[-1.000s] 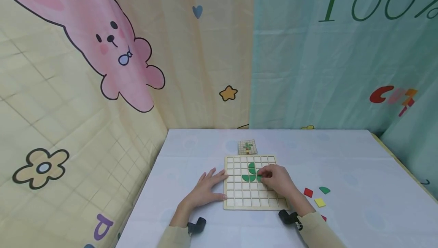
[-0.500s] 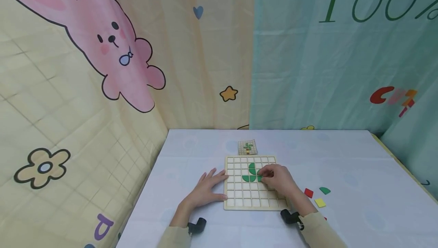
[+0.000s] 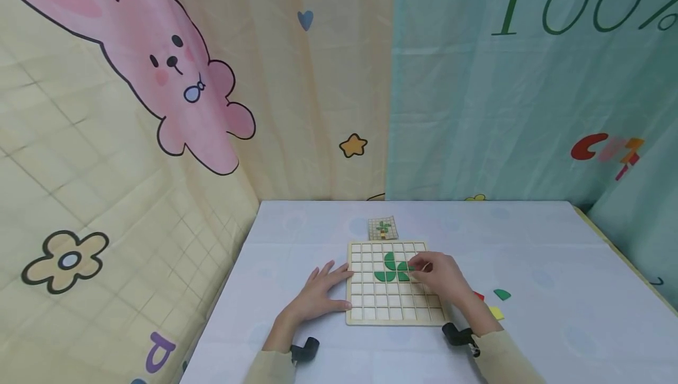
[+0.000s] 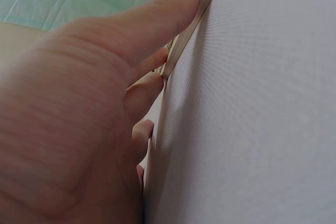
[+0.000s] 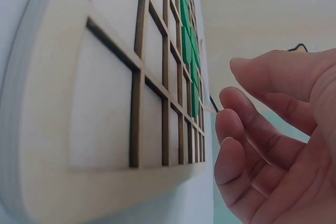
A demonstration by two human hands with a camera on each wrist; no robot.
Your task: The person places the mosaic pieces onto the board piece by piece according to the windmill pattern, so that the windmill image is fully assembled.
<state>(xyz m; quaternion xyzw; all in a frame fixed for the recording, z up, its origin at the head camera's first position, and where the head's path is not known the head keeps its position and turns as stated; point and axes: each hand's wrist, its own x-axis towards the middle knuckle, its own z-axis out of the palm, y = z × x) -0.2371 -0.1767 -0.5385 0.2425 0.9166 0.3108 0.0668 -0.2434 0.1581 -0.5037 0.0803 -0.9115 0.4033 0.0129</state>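
A wooden grid board (image 3: 392,315) lies on the white table. Several green rounded tiles (image 3: 389,261) sit in its cells, forming petal-like shapes. My left hand (image 3: 318,297) rests at the board's left edge with fingers spread; in the left wrist view, its thumb and fingertips touch the wooden rim (image 4: 195,22). Over the right part of the board hovers my right hand (image 3: 444,279), close to the rightmost green tiles (image 3: 404,267). The right wrist view shows thumb and loosely bent fingers (image 5: 231,129) apart, nothing between them, beside the grid.
Behind the board lies a small pattern card (image 3: 382,228). Right of my right forearm are a loose green quarter-round tile (image 3: 502,294), a partly covered yellow tile (image 3: 497,313) and a mostly hidden red tile (image 3: 479,295). Printed curtains (image 3: 318,89) stand behind the table.
My right hand has let go of a green tile and drawn slightly right, uncovering the rightmost green tiles. Its forearm now covers more of the loose tiles. The left hand stays put.
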